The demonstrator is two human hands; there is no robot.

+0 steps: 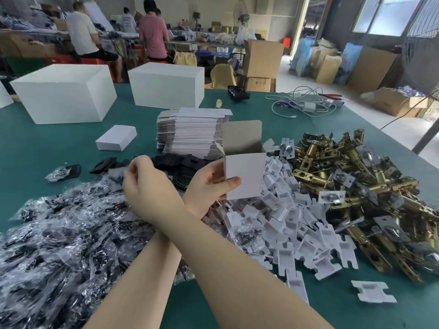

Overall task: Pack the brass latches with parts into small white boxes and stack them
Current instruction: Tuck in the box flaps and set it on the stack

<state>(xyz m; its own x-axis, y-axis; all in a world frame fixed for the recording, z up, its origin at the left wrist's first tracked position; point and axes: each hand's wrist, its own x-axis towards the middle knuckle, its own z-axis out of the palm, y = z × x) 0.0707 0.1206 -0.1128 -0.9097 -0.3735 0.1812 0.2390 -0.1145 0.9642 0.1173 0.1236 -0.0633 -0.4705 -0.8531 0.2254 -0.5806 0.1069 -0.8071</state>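
The left hand (209,186) is gripping an open white box (244,174) while the right hand (142,179), fingers hidden, is crossing toward bagged parts (59,233), risking tipping it.

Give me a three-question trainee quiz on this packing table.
1. True or false: the box in the left hand is closed.
2. Which pile lies furthest right? A bags, B inserts, C latches.
3. Fill in: the right hand reaches over the pile of ____.
Key: 1 false, its top flap stands open; 2 C; 3 bags.
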